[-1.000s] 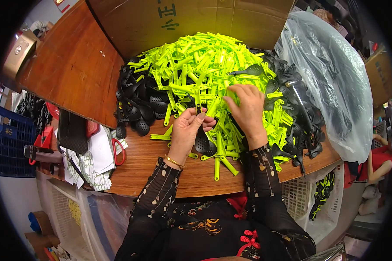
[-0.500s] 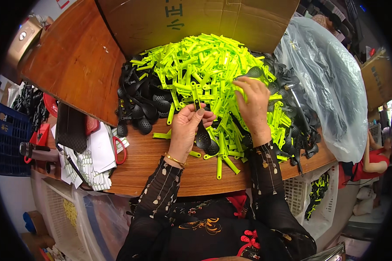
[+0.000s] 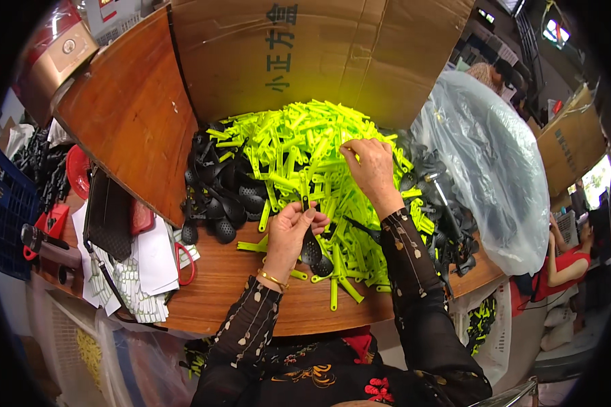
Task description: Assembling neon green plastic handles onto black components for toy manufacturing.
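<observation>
A big heap of neon yellow plastic handles (image 3: 299, 146) lies on the wooden table (image 3: 237, 298), with black slotted spoon heads (image 3: 220, 197) piled to its left and right. My left hand (image 3: 293, 230) grips a black spoon head (image 3: 311, 247) by its stem, bowl hanging down, near the table's front edge. My right hand (image 3: 368, 166) reaches into the yellow heap farther back, fingertips pinched on a yellow handle (image 3: 346, 146).
A large cardboard sheet (image 3: 319, 54) stands behind the heap. A clear plastic bag (image 3: 485, 169) bulges at the right. Papers, red scissors (image 3: 183, 261) and a dark pouch (image 3: 108, 214) lie at the left. Another person in red (image 3: 567, 258) sits at far right.
My right hand has moved away from my left hand, up into the yellow heap. My left hand has stayed near the front edge with the black spoon head.
</observation>
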Demonstrator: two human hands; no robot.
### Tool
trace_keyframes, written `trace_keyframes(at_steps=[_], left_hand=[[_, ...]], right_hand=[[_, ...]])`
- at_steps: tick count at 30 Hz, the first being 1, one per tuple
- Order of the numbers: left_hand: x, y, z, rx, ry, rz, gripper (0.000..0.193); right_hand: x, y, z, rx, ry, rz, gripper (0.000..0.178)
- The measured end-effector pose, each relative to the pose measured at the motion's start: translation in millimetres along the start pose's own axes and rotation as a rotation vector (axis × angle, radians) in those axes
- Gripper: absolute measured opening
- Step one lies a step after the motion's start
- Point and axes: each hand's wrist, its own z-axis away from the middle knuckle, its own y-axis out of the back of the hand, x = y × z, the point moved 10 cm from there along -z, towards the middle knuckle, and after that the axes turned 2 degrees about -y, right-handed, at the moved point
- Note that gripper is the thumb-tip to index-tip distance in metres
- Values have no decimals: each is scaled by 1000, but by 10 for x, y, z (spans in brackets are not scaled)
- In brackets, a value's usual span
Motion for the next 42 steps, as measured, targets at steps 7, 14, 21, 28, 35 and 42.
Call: trace_keyframes(at_steps=[7, 14, 21, 28, 35, 42], left_hand=[[-32, 12, -32, -14, 18, 0, 29], [54, -9, -33, -19, -4, 23, 25], [23, 30, -57, -17, -7, 24, 25], [30, 73, -70, -5, -20, 9, 27], [31, 72, -73, -4, -22, 18, 25], [35, 128, -83, 22, -35, 19, 24]], right_hand=[[-119, -371, -160, 2, 62, 38, 24], [-14, -392, -183, -86, 7, -30, 13], [-347, -398, -259, -14, 209, -138, 18], [-389, -630, -362, -91, 104, 34, 23], [-79, -550, -156, -126, 3, -126, 12], [-373, -313, 62, -293, 307, -117, 9]])
